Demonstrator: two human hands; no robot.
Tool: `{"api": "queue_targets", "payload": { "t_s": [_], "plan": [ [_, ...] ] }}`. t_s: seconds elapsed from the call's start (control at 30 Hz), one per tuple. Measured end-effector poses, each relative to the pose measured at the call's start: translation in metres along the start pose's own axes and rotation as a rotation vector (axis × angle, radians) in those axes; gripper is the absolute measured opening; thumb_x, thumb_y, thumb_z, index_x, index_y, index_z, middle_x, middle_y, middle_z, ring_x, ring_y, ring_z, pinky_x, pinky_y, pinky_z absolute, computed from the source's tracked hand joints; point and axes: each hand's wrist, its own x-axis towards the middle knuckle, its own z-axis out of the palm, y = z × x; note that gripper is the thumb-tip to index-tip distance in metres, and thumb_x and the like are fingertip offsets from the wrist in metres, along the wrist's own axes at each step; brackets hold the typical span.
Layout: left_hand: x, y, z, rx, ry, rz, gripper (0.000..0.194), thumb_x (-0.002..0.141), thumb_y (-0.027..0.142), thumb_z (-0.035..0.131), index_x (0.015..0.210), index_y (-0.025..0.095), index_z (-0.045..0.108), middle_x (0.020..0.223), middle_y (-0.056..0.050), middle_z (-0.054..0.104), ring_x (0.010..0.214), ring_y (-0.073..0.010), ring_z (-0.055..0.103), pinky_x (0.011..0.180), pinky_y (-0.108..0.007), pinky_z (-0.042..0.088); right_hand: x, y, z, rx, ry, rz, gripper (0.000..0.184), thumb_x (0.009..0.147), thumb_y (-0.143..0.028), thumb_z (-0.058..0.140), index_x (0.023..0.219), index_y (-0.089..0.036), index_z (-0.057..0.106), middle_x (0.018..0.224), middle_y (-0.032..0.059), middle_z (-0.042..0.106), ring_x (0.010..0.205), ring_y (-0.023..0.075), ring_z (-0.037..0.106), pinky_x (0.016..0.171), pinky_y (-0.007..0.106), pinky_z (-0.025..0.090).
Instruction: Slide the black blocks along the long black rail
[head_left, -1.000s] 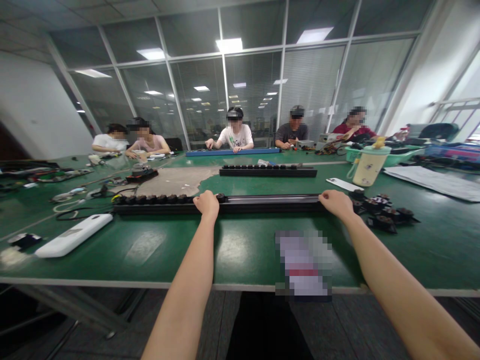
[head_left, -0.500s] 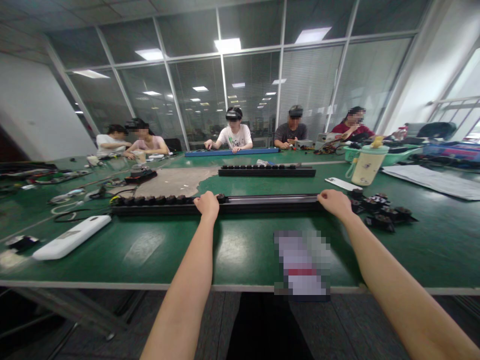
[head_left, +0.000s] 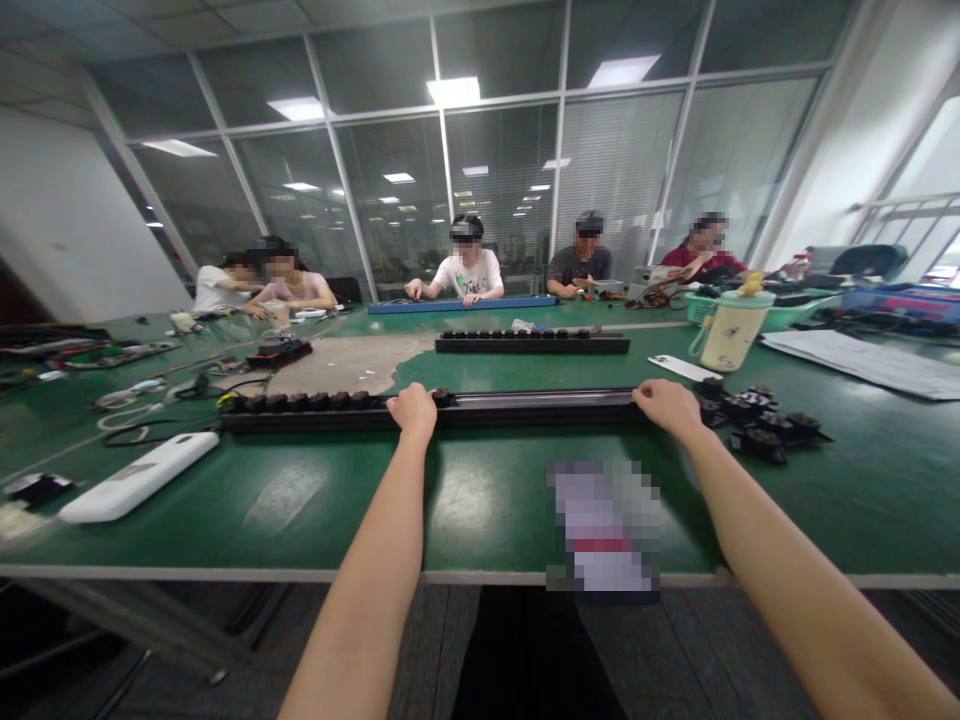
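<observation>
A long black rail [head_left: 525,412] lies crosswise on the table in front of me, with a lighter channel along its right half. Several small black modules [head_left: 300,402] sit in a row on its left half. My left hand [head_left: 415,410] is closed over the rail near its middle, just left of a single module [head_left: 442,397]; its fingertips and whatever they grip are hidden. At the rail's right end my right hand [head_left: 667,405] is closed, thumb and fingers pinching the end. Loose black modules [head_left: 765,425] lie in a cluster beyond that hand.
Behind the rail lies a second black rail [head_left: 532,345] with modules. A white phone [head_left: 682,368] and a cream cup [head_left: 735,335] stand right. A white elongated case [head_left: 142,478] lies left, and a blurred phone-like object [head_left: 604,530] at the front edge. Several people sit opposite.
Both hands and the rail keep nearly the same places. The whole view has shifted very slightly. A co-worker at far left has leaned in a little.
</observation>
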Motion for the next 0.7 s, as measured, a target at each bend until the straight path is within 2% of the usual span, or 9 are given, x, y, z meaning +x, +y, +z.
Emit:
{"api": "queue_targets", "payload": {
  "t_s": [0.27, 0.7],
  "plan": [
    [-0.0007, 0.0022, 0.0012, -0.062, -0.025, -0.007, 0.038, 0.104, 0.041, 0.047, 0.105, 0.017, 0.077, 0.115, -0.018, 0.076, 0.118, -0.0299, 0.068, 0.099, -0.04, 0.043, -0.0002, -0.0008, -0.0003, -0.004, 0.001, 0.007, 0.044, 0.098, -0.038, 0.041, 0.112, -0.017, 0.077, 0.113, 0.0161, 0.076, 0.107, 0.0315, 0.071, 0.083, 0.035, 0.051],
    [0.002, 0.0015, 0.0039, -0.071, -0.017, -0.009, 0.038, 0.103, 0.041, 0.049, 0.104, 0.016, 0.077, 0.115, -0.018, 0.076, 0.117, -0.0297, 0.068, 0.097, -0.039, 0.041, -0.0014, -0.0013, -0.001, 0.003, 0.007, 0.008, 0.044, 0.098, -0.038, 0.041, 0.113, -0.017, 0.077, 0.112, 0.0169, 0.076, 0.107, 0.0326, 0.071, 0.083, 0.036, 0.051]
  ]
}}
